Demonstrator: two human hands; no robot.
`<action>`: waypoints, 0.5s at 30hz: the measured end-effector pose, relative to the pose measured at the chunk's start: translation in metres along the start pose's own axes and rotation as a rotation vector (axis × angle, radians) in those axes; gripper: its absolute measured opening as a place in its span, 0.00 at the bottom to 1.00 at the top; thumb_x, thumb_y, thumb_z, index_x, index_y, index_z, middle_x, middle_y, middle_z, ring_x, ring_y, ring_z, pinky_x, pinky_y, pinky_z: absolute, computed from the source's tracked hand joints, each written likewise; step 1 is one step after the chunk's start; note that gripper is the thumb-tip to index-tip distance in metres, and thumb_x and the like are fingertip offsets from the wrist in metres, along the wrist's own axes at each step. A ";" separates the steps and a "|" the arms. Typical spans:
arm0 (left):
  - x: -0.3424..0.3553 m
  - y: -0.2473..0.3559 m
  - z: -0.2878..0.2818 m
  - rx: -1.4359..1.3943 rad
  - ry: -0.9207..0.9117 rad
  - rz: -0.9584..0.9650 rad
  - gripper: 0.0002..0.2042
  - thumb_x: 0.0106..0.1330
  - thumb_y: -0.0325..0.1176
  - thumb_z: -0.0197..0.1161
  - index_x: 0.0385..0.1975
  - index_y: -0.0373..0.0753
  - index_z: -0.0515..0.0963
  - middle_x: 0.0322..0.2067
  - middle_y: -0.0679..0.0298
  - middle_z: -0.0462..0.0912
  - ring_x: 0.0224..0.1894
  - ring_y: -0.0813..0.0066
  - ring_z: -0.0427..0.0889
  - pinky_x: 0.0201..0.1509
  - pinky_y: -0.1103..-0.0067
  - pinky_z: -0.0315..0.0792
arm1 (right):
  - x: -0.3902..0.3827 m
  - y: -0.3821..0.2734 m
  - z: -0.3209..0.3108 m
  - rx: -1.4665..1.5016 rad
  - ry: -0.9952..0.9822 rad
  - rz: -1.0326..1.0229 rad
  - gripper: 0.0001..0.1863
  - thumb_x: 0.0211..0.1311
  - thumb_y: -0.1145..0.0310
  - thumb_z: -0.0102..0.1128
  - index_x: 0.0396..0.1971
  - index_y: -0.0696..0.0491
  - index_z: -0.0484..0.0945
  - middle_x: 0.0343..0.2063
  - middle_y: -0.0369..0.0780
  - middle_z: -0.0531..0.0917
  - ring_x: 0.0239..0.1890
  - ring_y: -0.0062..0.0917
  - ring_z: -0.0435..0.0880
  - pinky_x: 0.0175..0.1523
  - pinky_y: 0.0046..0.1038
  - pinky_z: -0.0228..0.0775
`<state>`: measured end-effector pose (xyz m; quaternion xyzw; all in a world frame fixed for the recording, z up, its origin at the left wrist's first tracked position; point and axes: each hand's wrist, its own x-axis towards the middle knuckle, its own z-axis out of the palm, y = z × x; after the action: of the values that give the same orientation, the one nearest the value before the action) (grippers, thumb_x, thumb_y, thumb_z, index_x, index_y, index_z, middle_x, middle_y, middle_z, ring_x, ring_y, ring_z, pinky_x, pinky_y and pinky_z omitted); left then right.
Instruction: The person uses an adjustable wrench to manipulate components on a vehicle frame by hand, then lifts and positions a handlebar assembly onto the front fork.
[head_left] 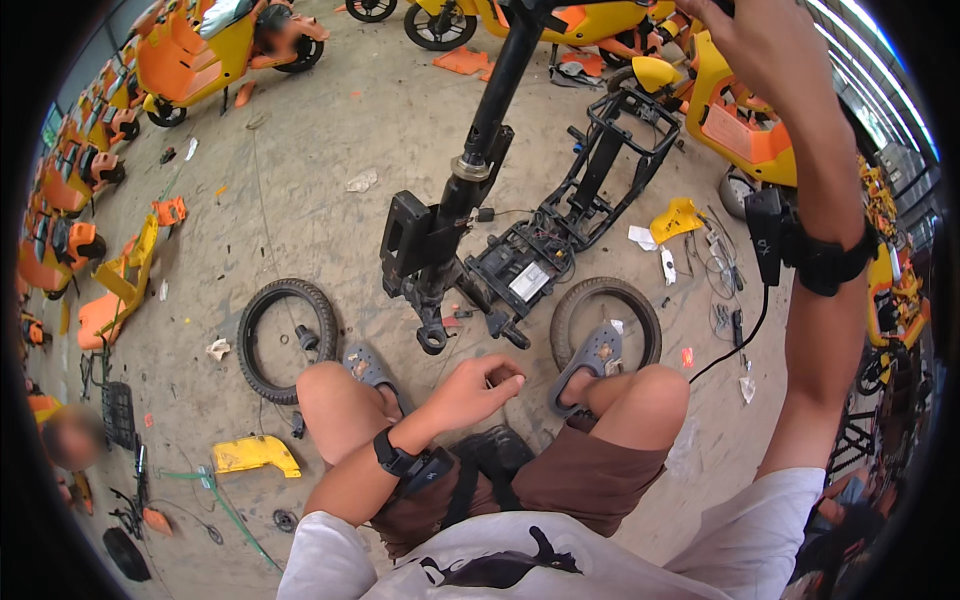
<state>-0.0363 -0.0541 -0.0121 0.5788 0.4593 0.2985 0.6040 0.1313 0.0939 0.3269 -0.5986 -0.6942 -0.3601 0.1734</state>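
Observation:
My left hand (474,391) hovers above my lap with its fingers loosely curled. A gap shows between thumb and fingers, and nothing is seen in it. Just beyond it stands a black front fork (425,265), tilted, its steering tube (506,82) rising to the top edge. Over at the upper right my right hand (757,45) is raised beside dark parts at the top of the picture. Its fingers are cut off by the edge, so its grip is hidden. The fork stands in front of a bare black scooter frame (585,205) on the floor.
Tires (289,340) lie on the floor by each of my feet. Yellow panels (254,456), cables (728,255) and scraps are scattered about. Yellow and orange scooters (188,58) stand around the sides and back. Another person (72,440) is at the left edge.

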 end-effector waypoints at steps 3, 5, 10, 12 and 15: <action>0.009 0.008 0.012 -0.018 -0.086 0.023 0.10 0.68 0.33 0.60 0.41 0.33 0.78 0.29 0.64 0.83 0.30 0.81 0.80 0.35 0.82 0.73 | 0.006 0.017 -0.018 -0.079 -0.063 0.041 0.18 0.63 0.56 0.57 0.29 0.56 0.84 0.20 0.44 0.82 0.27 0.37 0.83 0.34 0.34 0.74; 0.016 0.012 0.013 -0.036 -0.109 0.023 0.10 0.69 0.32 0.60 0.41 0.32 0.78 0.29 0.64 0.83 0.30 0.82 0.79 0.35 0.82 0.73 | 0.010 0.027 -0.003 -0.063 0.012 0.018 0.18 0.62 0.57 0.58 0.29 0.58 0.84 0.21 0.45 0.82 0.27 0.38 0.82 0.35 0.34 0.75; 0.016 0.001 0.014 -0.077 -0.118 -0.032 0.10 0.69 0.31 0.60 0.43 0.30 0.77 0.31 0.63 0.83 0.30 0.80 0.79 0.35 0.82 0.73 | -0.016 0.028 0.040 0.553 0.836 -0.252 0.14 0.59 0.61 0.61 0.30 0.58 0.83 0.28 0.45 0.84 0.33 0.33 0.83 0.40 0.30 0.74; 0.013 -0.002 0.012 -0.070 -0.101 -0.058 0.10 0.69 0.31 0.60 0.43 0.30 0.77 0.31 0.63 0.82 0.30 0.81 0.79 0.35 0.83 0.73 | -0.055 0.014 0.044 1.161 0.705 -0.090 0.11 0.61 0.65 0.58 0.34 0.58 0.83 0.28 0.41 0.84 0.33 0.25 0.81 0.40 0.25 0.71; 0.013 -0.002 0.008 -0.098 -0.057 -0.091 0.09 0.69 0.30 0.59 0.42 0.31 0.78 0.30 0.63 0.82 0.30 0.81 0.79 0.34 0.83 0.73 | -0.111 0.000 0.044 2.048 0.124 0.374 0.13 0.67 0.69 0.51 0.43 0.62 0.78 0.35 0.39 0.83 0.37 0.20 0.79 0.42 0.22 0.69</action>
<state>-0.0245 -0.0463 -0.0175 0.5355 0.4524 0.2762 0.6574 0.1649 0.0463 0.2223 -0.2435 -0.5536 0.4038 0.6864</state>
